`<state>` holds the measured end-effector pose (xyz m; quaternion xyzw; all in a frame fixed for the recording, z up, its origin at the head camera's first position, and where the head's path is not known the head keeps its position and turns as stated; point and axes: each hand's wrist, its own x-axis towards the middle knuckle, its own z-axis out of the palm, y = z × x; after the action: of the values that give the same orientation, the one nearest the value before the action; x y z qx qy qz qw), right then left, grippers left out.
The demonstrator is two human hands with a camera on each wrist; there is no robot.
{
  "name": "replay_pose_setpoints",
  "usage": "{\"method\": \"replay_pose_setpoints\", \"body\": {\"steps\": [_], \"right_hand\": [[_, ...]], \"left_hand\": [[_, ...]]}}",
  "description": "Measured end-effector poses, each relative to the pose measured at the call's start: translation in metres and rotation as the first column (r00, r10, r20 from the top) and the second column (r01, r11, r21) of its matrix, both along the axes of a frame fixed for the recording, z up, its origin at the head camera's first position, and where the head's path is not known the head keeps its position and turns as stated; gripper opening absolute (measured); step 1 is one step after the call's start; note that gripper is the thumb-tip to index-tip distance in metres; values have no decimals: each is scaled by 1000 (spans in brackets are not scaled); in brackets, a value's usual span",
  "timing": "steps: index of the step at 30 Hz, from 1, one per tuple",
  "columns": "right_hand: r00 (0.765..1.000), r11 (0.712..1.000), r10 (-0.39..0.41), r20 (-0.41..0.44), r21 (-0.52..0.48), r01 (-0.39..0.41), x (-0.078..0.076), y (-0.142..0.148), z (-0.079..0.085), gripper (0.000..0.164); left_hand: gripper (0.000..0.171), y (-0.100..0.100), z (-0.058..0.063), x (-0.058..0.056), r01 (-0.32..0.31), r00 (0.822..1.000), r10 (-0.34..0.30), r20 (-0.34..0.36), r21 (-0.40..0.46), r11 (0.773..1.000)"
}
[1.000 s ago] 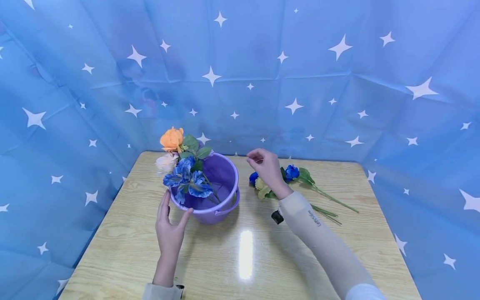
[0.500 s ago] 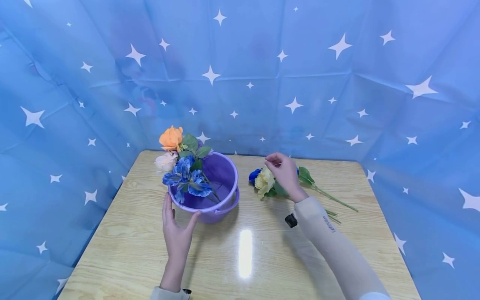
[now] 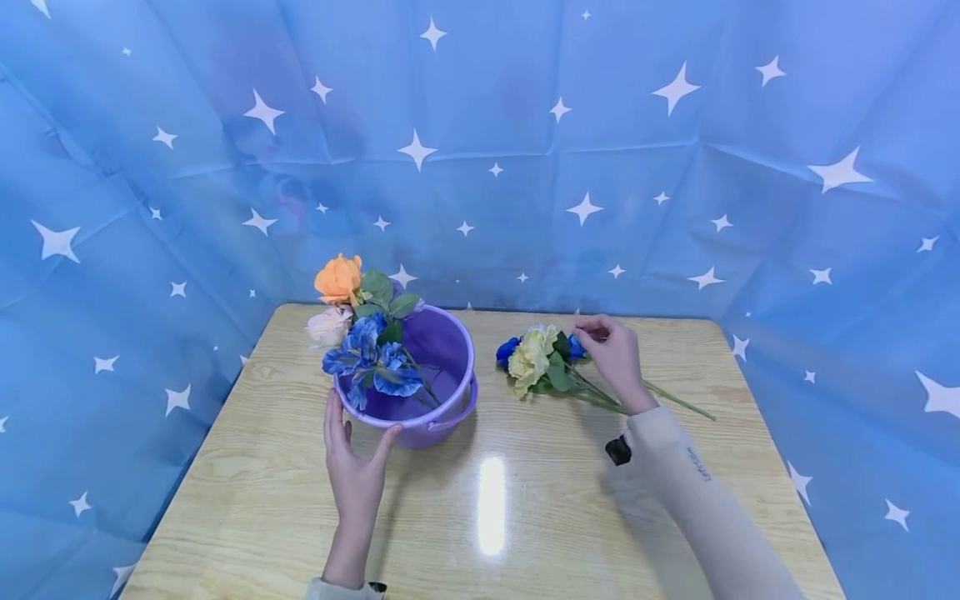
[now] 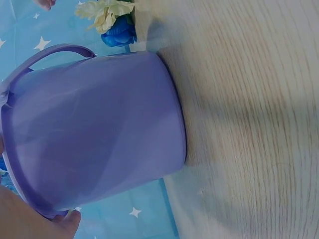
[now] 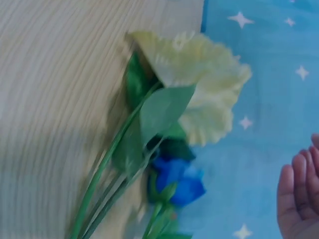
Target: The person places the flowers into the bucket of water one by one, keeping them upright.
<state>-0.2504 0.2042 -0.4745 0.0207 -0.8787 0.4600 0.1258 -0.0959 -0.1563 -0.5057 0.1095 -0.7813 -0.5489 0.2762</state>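
In the head view, my left hand [image 3: 356, 479] touches the near-left rim of a purple bucket [image 3: 450, 412], thumb spread from the fingers. The left wrist view shows the bucket's side wall [image 4: 99, 124] and the hand [image 4: 30, 219] at its rim. The bucket contains a blue flower [image 3: 367, 358], an orange rose [image 3: 339, 279] and a pale pink rose [image 3: 328, 327]. My right hand [image 3: 617, 362], fingers loosely bent, is over flowers lying right of it: a cream flower [image 3: 531, 358] and blue roses [image 3: 507, 352]. In the right wrist view nothing shows in its fingers [image 5: 299, 189].
A wooden table [image 3: 262, 500] bears everything. Behind it hangs a blue curtain [image 3: 480, 108] with white stars. The stem [image 3: 682, 402] of one flower points to the table's right side.
My right hand has moved rightward, from beside the bucket to over the flowers' stems, uncovering the cream flower. My left hand has shifted slightly right along the rim. The bucket stays put.
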Motion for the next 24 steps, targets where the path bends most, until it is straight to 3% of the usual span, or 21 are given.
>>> {"method": "replay_pose_setpoints", "body": {"steps": [6, 9, 12, 24], "right_hand": [[998, 998, -65, 25, 12, 65, 5, 28, -12, 20], [996, 996, -89, 30, 14, 89, 7, 42, -17, 22], [993, 993, -117, 32, 17, 117, 9, 53, -23, 23], [984, 986, -168, 59, 22, 167, 16, 89, -51, 25]], "left_hand": [[100, 7, 11, 3, -1, 1000, 0, 26, 27, 1000], [97, 11, 24, 7, 0, 1000, 0, 17, 31, 1000], [98, 13, 30, 9, 6, 1000, -6, -5, 33, 999], [100, 12, 23, 7, -4, 1000, 4, -3, 27, 1000]]}}
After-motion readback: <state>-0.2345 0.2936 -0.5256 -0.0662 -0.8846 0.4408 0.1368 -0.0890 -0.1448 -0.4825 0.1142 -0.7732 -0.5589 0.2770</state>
